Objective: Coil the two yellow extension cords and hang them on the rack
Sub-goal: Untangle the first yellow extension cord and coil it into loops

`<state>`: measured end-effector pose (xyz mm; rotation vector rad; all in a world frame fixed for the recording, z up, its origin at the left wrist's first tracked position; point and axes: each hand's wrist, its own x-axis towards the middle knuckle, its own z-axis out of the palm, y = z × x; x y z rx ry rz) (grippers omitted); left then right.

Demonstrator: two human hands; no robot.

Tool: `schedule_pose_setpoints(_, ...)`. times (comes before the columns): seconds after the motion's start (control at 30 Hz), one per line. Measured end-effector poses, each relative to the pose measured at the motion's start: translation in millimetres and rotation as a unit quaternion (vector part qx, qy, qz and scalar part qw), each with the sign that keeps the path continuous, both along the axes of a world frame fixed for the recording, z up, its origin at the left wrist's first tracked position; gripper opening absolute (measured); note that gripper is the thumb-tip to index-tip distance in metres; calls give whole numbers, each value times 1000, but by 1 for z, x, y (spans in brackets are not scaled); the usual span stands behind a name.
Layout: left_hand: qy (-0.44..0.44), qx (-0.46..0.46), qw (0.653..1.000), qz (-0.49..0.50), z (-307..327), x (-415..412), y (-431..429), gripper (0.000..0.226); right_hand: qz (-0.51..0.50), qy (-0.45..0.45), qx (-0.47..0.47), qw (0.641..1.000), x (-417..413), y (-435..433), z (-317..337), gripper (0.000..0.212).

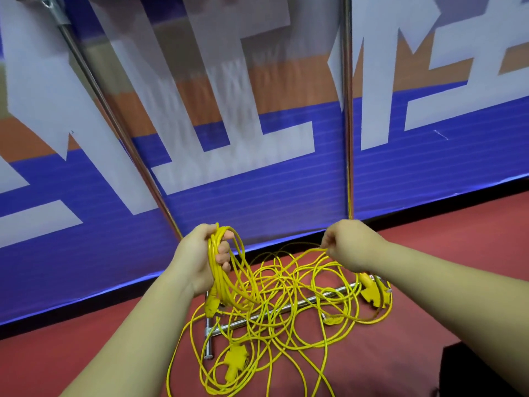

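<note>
Cords first: nearest us a loose yellow tangle (pixel 274 316) lies on the red floor (pixel 429 253), below both sets of fingers, w/ a cross-shaped socket block (pixel 234 361) at the near edge and another socket block (pixel 372 293) under our right wrist. Can't tell where one cord ends and the other starts; loops cross over each other and over the chrome rack base (pixel 286 308) lying beneath them.

Up from that, our left hand (pixel 200 259) is closed round a bundle of gathered loops (pixel 220 270), fingers (pixel 223 256) wrapped tight across the strands, a plug end (pixel 211 306) dangling just below the palm. Our right hand (pixel 349 245) pinches a single strand (pixel 312 253) btwn thumb and fingertips, narrow grip, strand running down to the pile.

Handling, as we judge it: thin, light, v. limp cord, smooth jacket so it should slide thru a loose pinch, but it'll snag where loops cross. Blocks are the only heavy, stiff bits; they'll swing and tug. Best hold is the strand itself just beyond the left fingers, feeding loop by loop, not the blocks. Risk: dragging the whole knot up.

Farthest: rack uprights (pixel 347 110) rise behind the fingers, against the blue-orange banner (pixel 272 181).
</note>
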<state>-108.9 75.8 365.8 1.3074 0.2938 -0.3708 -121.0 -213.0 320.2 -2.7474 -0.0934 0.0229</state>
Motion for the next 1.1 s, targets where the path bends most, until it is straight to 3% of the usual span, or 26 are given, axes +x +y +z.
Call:
schedule_pose_setpoints(0.23, -53, -8, 999, -6, 1, -2, -12, 32, 174, 70, -55, 981, -22, 13, 23, 18)
schedule_pose_setpoints(0.4, -70, 31, 997, -15, 0, -6, -19, 28, 260, 84, -4, 962, -43, 22, 60, 14)
schedule_pose_setpoints(0.57, -50, -1, 999, 7, 4, -4, -19, 31, 264, 53, 3, 963, -50, 18, 79, 13)
schedule_pose_setpoints(0.77, -42, -96, 994, 15, 12, -2, -21, 30, 192, 33, -113, 974, -44, 26, 53, 20)
schedule_pose_setpoints(0.9, -66, -43, 997, -2, 13, -8, -32, 31, 206, 14, -132, 970, -45, 37, 51, 19)
schedule_pose_setpoints(1.1, -69, 90, 993, -39, -1, -15, -42, 26, 247, -61, -5, 967, -49, 30, 71, 20)
